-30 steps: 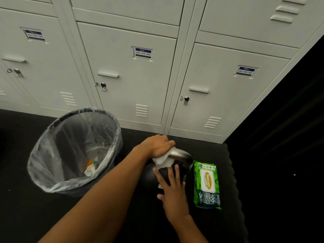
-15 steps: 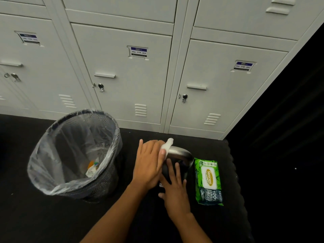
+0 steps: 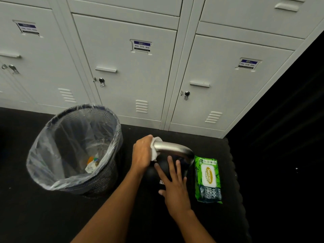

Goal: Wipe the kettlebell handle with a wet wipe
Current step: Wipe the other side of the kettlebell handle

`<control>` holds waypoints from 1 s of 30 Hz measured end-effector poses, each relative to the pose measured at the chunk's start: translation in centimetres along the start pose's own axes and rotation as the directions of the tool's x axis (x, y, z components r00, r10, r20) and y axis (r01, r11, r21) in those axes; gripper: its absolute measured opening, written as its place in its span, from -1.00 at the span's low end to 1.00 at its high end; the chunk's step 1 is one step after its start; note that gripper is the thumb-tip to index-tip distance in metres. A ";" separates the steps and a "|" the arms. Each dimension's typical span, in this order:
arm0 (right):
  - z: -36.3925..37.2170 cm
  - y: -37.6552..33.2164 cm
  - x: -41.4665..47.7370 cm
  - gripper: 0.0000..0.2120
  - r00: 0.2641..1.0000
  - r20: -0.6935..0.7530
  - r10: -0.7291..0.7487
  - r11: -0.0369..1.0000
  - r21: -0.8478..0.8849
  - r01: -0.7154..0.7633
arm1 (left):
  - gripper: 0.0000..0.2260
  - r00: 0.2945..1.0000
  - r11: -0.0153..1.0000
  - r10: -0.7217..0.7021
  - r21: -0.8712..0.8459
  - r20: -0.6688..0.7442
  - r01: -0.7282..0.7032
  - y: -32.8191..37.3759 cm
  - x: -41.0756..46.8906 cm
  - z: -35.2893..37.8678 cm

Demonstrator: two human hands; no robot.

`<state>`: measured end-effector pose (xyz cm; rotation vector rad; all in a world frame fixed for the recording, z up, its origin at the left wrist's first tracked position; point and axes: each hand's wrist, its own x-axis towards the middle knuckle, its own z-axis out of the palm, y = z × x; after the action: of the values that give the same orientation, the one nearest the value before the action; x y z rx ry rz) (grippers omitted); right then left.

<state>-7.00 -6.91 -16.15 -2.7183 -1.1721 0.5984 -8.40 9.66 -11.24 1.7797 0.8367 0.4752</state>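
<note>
A black kettlebell (image 3: pixel 164 168) stands on the dark floor mat, its silver steel handle (image 3: pixel 177 149) arching over the top. My left hand (image 3: pixel 142 153) is wrapped around the handle's left end with a white wet wipe (image 3: pixel 154 151) pressed between palm and metal. My right hand (image 3: pixel 172 181) lies flat on the black body of the kettlebell, fingers spread, holding nothing. The right half of the handle is bare and shiny.
A green wet wipe pack (image 3: pixel 208 178) lies flat just right of the kettlebell. A black mesh bin (image 3: pixel 77 149) with a clear liner and some rubbish stands to the left. Grey lockers (image 3: pixel 140 71) form a wall behind. The mat's edge (image 3: pixel 233 172) runs along the right.
My left hand has slid with the wipe from the top of the handle to its left end, uncovering the top and right of the handle. My right hand stays on the kettlebell body.
</note>
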 end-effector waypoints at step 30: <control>0.2 0.2 0.0 -0.13 0.999 -0.034 0.001 0.997 0.071 0.002 | -0.59 0.890 0.720 0.381 0.523 0.251 -0.456 1.8 -4.2 1.6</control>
<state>-6.97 -7.06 -16.41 -2.6583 -1.1216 0.5799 -9.57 5.21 -9.88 2.5649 0.4964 0.4173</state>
